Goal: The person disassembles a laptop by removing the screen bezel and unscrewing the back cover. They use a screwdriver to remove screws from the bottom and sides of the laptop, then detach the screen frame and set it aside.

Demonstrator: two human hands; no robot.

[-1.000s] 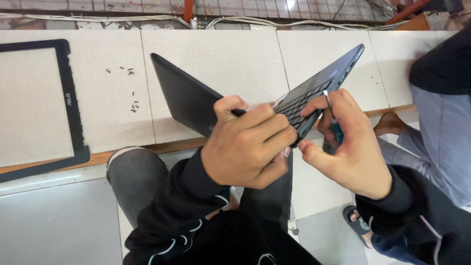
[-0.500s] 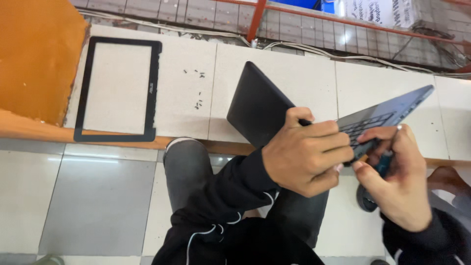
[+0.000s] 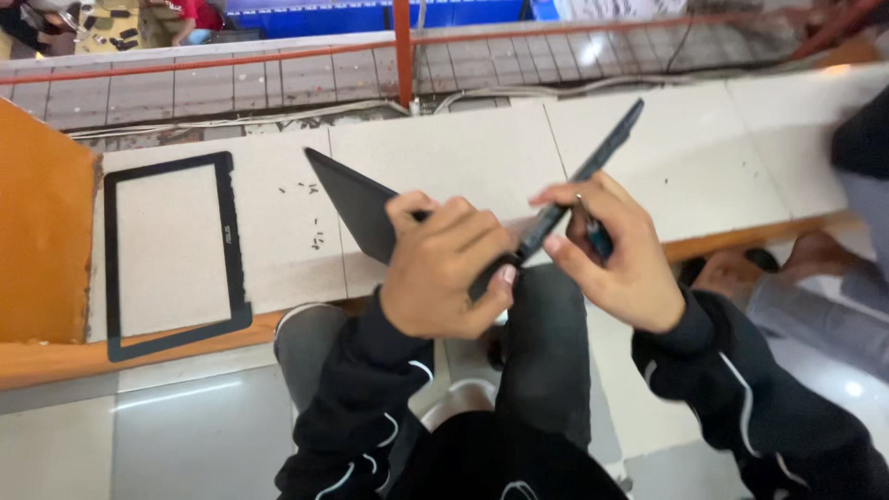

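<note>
While the laptop [image 3: 370, 208] is held half open above the person's knees at the centre of the frame, both hands work at its hinge corner. The left hand [image 3: 444, 273] is closed around the lower corner of the laptop, with the fingers wrapped over the edge and the thumb pressed against the underside; this grip holds the laptop firmly. The right hand [image 3: 611, 255] sits just beside it, to the right of centre, with a narrow grip pinched on a small blue-handled tool [image 3: 597, 236]. The tool tip is hidden behind the fingers, so contact with the laptop cannot be confirmed. One laptop half, a dark flat panel, points toward the upper left; the other half is seen edge-on and runs toward the upper right.

Behind the laptop lies the worktop [image 3: 732, 157], a pale tiled ledge with a wooden front edge that crosses the frame. A black screen bezel [image 3: 231, 245] lies flat on the worktop at the left, well apart from the hands. Several small dark screws [image 3: 315, 236] are scattered on the worktop between the bezel and the laptop. An orange board [image 3: 42, 231] stands at the far left edge. Another person's leg and bare foot [image 3: 815, 259] appear at the right edge.
</note>
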